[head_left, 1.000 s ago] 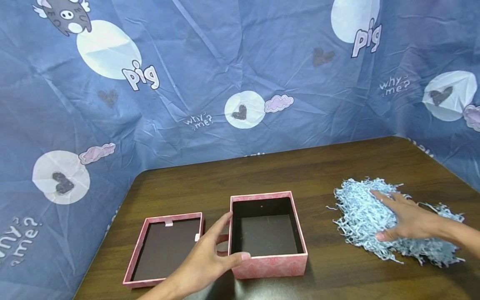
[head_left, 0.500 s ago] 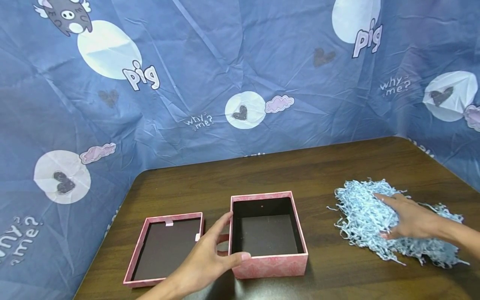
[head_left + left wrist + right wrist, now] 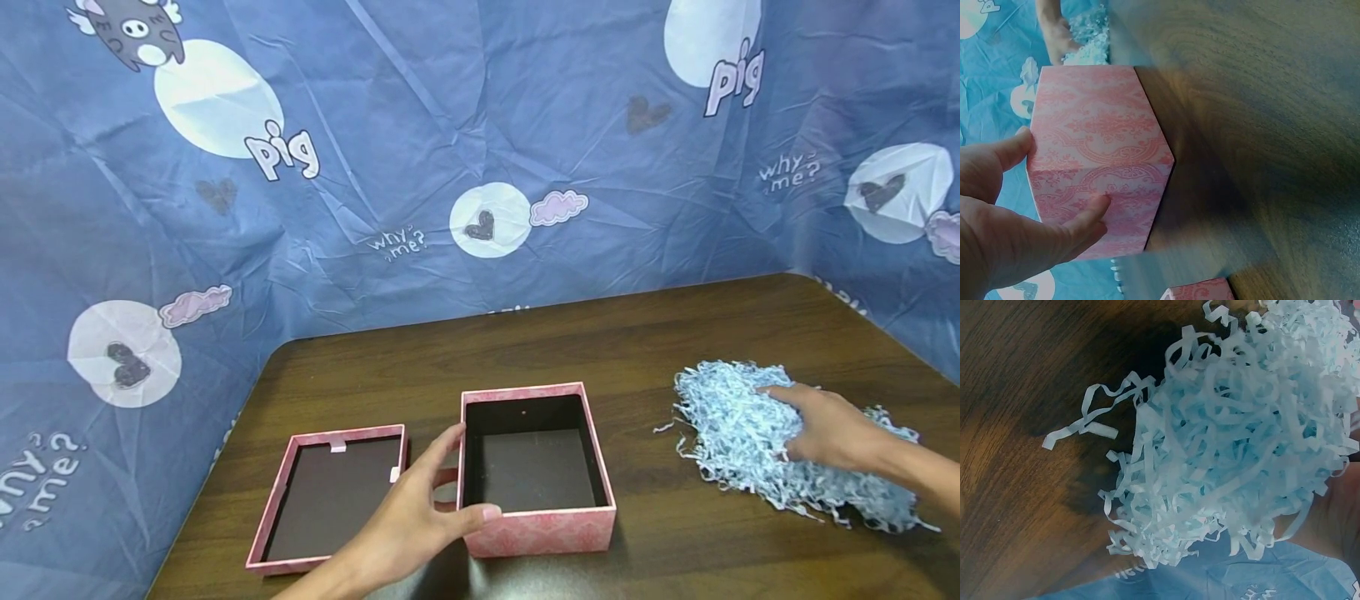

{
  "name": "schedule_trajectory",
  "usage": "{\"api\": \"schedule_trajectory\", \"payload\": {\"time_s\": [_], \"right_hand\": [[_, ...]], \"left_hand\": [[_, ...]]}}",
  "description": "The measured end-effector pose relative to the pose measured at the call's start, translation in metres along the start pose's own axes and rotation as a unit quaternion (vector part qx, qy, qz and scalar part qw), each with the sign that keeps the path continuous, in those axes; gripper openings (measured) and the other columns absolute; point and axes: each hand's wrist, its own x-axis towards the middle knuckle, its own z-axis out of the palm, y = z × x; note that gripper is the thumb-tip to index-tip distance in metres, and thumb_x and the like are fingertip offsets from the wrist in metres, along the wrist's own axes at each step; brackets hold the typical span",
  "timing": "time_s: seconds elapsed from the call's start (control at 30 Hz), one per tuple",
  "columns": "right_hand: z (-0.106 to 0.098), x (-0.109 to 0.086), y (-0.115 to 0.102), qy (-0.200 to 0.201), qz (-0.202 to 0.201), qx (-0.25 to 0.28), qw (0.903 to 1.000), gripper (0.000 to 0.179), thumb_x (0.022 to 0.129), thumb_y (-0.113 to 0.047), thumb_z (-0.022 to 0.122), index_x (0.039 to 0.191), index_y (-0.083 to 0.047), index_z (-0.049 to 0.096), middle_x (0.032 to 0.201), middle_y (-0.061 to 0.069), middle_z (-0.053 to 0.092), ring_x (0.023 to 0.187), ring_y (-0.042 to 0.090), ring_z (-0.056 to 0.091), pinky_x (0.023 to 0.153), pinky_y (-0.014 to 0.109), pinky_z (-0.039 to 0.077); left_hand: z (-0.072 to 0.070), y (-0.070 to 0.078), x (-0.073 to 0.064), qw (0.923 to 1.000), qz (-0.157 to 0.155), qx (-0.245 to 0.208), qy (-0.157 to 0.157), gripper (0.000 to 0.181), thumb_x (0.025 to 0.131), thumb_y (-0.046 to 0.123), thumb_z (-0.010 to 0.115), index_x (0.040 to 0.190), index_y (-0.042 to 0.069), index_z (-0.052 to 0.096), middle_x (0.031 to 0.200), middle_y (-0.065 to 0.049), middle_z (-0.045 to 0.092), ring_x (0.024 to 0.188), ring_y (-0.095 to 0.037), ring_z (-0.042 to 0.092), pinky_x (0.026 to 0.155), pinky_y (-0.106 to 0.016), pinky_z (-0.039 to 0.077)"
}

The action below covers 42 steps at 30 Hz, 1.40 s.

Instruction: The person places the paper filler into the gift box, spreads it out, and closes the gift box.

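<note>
A pink patterned box [image 3: 542, 532] with a dark, bare inside stands on the table. My left hand [image 3: 420, 517] grips its near left corner, thumb at the front rim and fingers along the left wall. In the left wrist view, that hand's fingers lie against the patterned outside of the box [image 3: 1100, 119]. To the right, my right hand [image 3: 832, 429] grips a heap of light blue shredded paper [image 3: 731, 425], its fingertips buried in the strands. The shredded paper [image 3: 1229, 431] fills much of the right wrist view and hides most of the hand [image 3: 1329, 509].
The box's shallow pink lid [image 3: 330, 508] lies inside-up at the left, partly behind the left forearm. A brown wooden table [image 3: 570, 342] bears everything. Blue printed cloth [image 3: 360, 167] hangs behind and at both sides. A few stray paper strands [image 3: 1085, 422] trail from the heap.
My right hand's fingers have closed into the shredded paper, bunching the heap slightly to the right. The left hand, box and lid have stayed put.
</note>
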Motion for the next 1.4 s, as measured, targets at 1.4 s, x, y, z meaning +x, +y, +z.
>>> {"api": "schedule_trajectory", "payload": {"time_s": [1.4], "right_hand": [[-0.075, 0.01, -0.018, 0.063, 0.036, -0.003, 0.9974, 0.084, 0.066, -0.006, 0.077, 0.137, 0.014, 0.038, 0.123, 0.046, 0.044, 0.071, 0.031, 0.053, 0.057, 0.034, 0.042]], "left_hand": [[0.001, -0.002, 0.0, 1.0, 0.004, -0.004, 0.0, 0.092, 0.078, 0.023, 0.082, 0.15, 0.006, 0.028, 0.147, -0.023, 0.036, 0.12, -0.044, 0.051, 0.085, -0.031, 0.055]]}}
